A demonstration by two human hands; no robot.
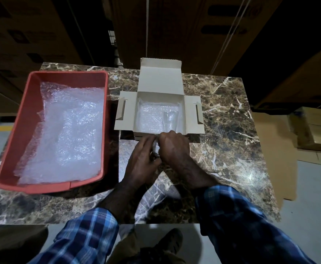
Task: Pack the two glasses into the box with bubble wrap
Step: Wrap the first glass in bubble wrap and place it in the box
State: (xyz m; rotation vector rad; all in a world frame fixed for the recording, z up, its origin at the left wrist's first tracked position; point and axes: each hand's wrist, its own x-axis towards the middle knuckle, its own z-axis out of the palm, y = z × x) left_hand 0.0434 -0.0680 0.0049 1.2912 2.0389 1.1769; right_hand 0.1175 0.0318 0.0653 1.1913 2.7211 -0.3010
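1. left hand (pixel 140 159) and right hand (pixel 172 147) meet just near of the box (pixel 160 86), fingers curled around a bubble-wrapped glass (pixel 156 149).
2. box: open, centre of table (pixel 232 111), lined with bubble wrap (pixel 152 117).
3. red tray (pixel 28 103), left, holds more wrap sheets (pixel 68 130).

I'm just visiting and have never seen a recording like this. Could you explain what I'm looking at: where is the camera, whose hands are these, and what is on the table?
There is no machine here. The single picture comes from a camera worn on a person's head, looking down at their own hands. On the marble table stands an open cardboard box, lined with bubble wrap; a clear glass seems to lie inside. To its left sits a red tray holding more bubble wrap sheets. The left hand and right hand meet just in front of the box, gripping a small wrapped bundle, mostly hidden, so I cannot say what is inside.
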